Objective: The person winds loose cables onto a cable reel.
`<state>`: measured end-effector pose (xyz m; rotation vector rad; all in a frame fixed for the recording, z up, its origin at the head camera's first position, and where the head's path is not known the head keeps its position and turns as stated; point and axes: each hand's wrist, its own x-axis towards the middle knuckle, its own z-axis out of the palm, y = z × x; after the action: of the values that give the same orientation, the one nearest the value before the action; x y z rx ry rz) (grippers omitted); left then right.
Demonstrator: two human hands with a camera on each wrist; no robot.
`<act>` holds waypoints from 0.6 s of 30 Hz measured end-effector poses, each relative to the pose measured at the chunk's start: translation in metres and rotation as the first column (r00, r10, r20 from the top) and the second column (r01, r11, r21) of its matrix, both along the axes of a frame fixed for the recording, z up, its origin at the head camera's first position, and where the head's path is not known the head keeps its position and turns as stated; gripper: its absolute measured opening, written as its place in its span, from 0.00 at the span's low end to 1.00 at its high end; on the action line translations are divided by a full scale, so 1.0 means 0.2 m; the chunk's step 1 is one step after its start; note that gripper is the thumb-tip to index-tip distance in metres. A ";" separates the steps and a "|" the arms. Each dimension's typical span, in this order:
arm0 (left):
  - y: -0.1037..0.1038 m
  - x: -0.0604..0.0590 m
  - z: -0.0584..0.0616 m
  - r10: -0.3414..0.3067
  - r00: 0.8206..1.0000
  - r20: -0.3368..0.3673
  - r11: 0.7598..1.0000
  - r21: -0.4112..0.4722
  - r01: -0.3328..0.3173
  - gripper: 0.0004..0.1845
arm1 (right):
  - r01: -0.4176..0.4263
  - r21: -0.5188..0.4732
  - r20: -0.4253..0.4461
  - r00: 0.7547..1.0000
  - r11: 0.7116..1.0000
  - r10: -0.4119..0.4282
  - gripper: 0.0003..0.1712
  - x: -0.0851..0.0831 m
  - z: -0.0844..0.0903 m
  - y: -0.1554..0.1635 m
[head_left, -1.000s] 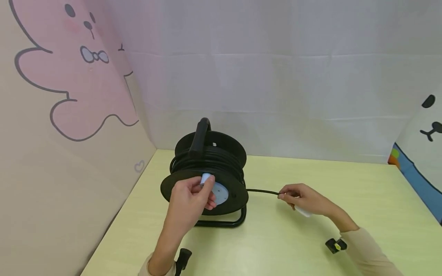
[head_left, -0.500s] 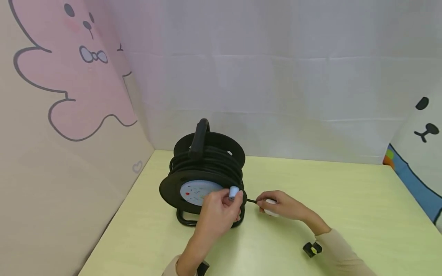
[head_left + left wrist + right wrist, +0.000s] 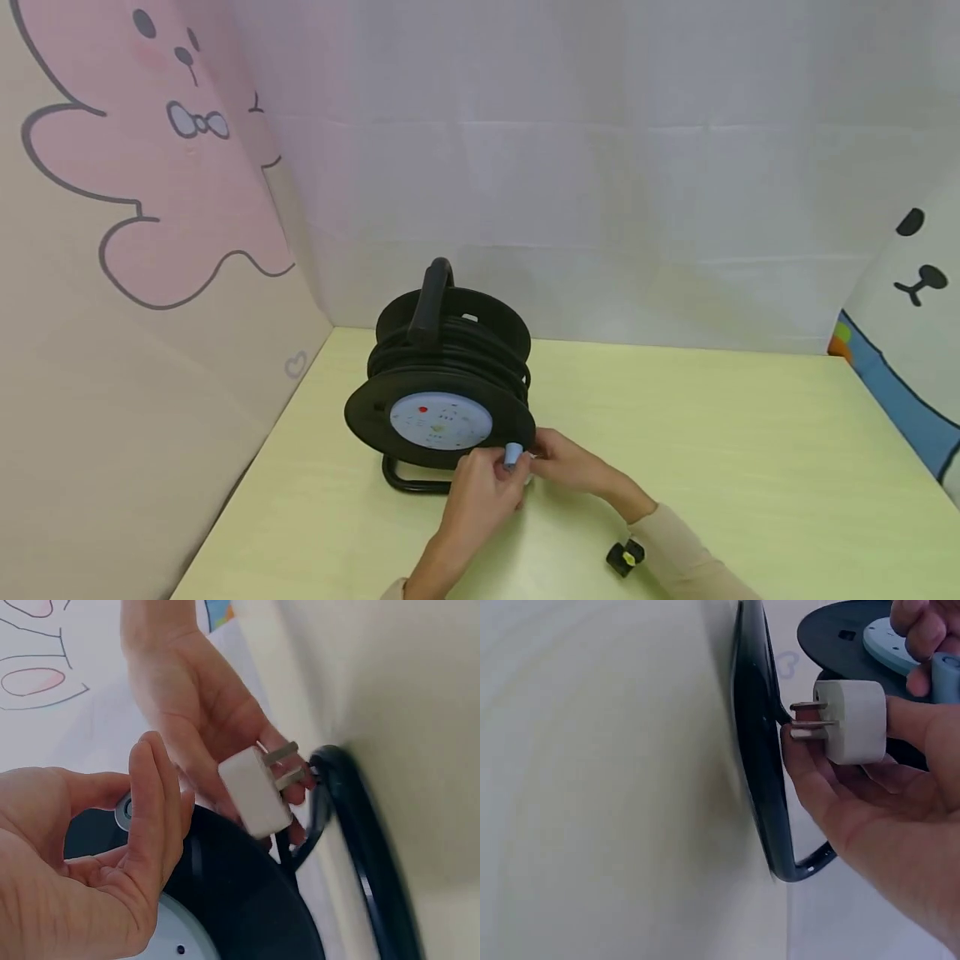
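A black cable reel [image 3: 442,379] with a pale blue socket disc [image 3: 441,421] stands on the table. Fingers and thumb of my left hand [image 3: 476,500] pinch its light blue crank knob [image 3: 512,453], now at the lower right of the front flange. Close beside it, my right hand [image 3: 570,467] holds a white plug [image 3: 862,720] at the reel's right edge. Bare metal prongs [image 3: 810,724] point away from that palm in the right wrist view. The plug's black cable [image 3: 285,851] runs down beside the flange in the left wrist view. From the head, the plug is mostly hidden.
The reel's carrying handle [image 3: 429,304] rises at the top, and its black tube stand [image 3: 420,486] rests on the pale yellow table [image 3: 675,417]. A black wrist mount [image 3: 625,557] hangs below the right sleeve [image 3: 675,542]. Cloth walls [image 3: 585,183] enclose the back and sides.
My left hand has carried the knob clockwise from the disc's upper middle to the lower right, turning the reel. My right hand has come left to the reel, and the free cable has shortened.
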<state>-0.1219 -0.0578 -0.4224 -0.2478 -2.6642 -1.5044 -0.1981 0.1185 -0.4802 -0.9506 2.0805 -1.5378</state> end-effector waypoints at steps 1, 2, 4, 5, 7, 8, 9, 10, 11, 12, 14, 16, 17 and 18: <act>0.00 0.00 -0.01 0.003 1.000 0.004 1.000 0.001 -0.003 0.17 | -0.003 -0.006 0.000 1.000 1.000 0.003 0.14 0.00 -0.01 -0.01; 0.00 0.00 -0.02 0.004 1.000 0.008 1.000 0.003 -0.004 0.17 | -0.006 -0.015 -0.001 1.000 1.000 0.006 0.13 0.00 -0.01 -0.02; -0.01 0.00 -0.03 0.004 1.000 0.017 1.000 0.009 -0.004 0.18 | -0.006 -0.026 0.009 1.000 1.000 0.007 0.12 0.01 -0.02 -0.03; -0.01 0.00 -0.03 0.005 1.000 0.020 1.000 0.011 -0.005 0.18 | -0.005 -0.027 0.009 1.000 1.000 0.005 0.11 0.01 -0.03 -0.03; -0.01 0.00 -0.03 0.005 1.000 0.027 1.000 0.015 -0.005 0.18 | -0.010 -0.029 0.011 1.000 1.000 0.011 0.11 0.01 -0.03 -0.03; -0.01 0.00 -0.04 0.004 1.000 0.030 1.000 0.017 -0.005 0.18 | -0.007 -0.024 0.007 1.000 1.000 0.007 0.12 0.02 -0.03 -0.04; -0.02 0.00 -0.04 0.007 0.999 0.032 1.000 0.018 -0.007 0.18 | -0.004 -0.022 0.008 1.000 1.000 0.004 0.12 0.02 -0.03 -0.04; -0.02 0.00 -0.04 0.010 0.999 0.031 1.000 0.018 -0.010 0.18 | -0.002 -0.022 0.002 1.000 1.000 0.002 0.12 0.02 -0.03 -0.04; -0.02 0.00 -0.05 0.012 0.999 0.031 1.000 0.017 -0.013 0.18 | 0.003 -0.019 -0.005 1.000 1.000 -0.003 0.12 0.02 -0.03 -0.04; -0.02 0.00 -0.05 0.015 0.999 0.030 1.000 0.016 -0.015 0.18 | 0.006 -0.017 -0.011 1.000 1.000 -0.006 0.12 0.03 -0.03 -0.05; -0.02 0.00 -0.06 0.022 0.999 0.030 1.000 0.013 -0.022 0.18 | 0.024 -0.008 -0.032 0.999 1.000 -0.024 0.12 0.03 -0.04 -0.05; -0.03 0.00 -0.06 0.027 0.999 0.039 0.999 0.018 -0.028 0.18 | 0.033 0.007 -0.057 0.998 0.999 -0.033 0.12 0.04 -0.04 -0.05; -0.03 0.01 -0.07 0.029 0.999 0.045 0.999 0.021 -0.030 0.18 | 0.041 0.020 -0.071 0.997 0.999 -0.040 0.12 0.05 -0.04 -0.05; -0.03 0.01 -0.08 0.030 0.998 0.054 0.999 0.027 -0.031 0.18 | 0.049 0.032 -0.084 0.995 0.998 -0.046 0.12 0.05 -0.04 -0.06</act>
<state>-0.1207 -0.0647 -0.4376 -0.1666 -2.6723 -1.5599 -0.1884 0.1074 -0.4873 -0.9753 2.1947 -1.5048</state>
